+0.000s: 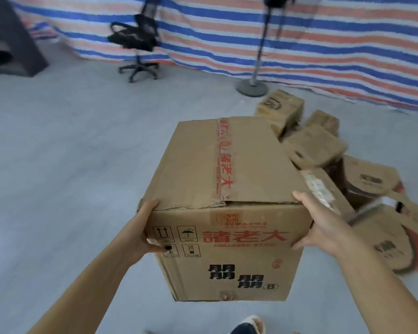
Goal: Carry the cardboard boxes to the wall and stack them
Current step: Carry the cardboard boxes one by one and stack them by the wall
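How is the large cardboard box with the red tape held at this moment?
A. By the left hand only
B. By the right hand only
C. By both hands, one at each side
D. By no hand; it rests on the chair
C: the left hand and the right hand grip opposite sides of the large cardboard box.

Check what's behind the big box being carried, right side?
Behind the big box, held by left hand and right hand, smaller cardboard boxes lie jumbled on the floor. The box hides part of that pile.
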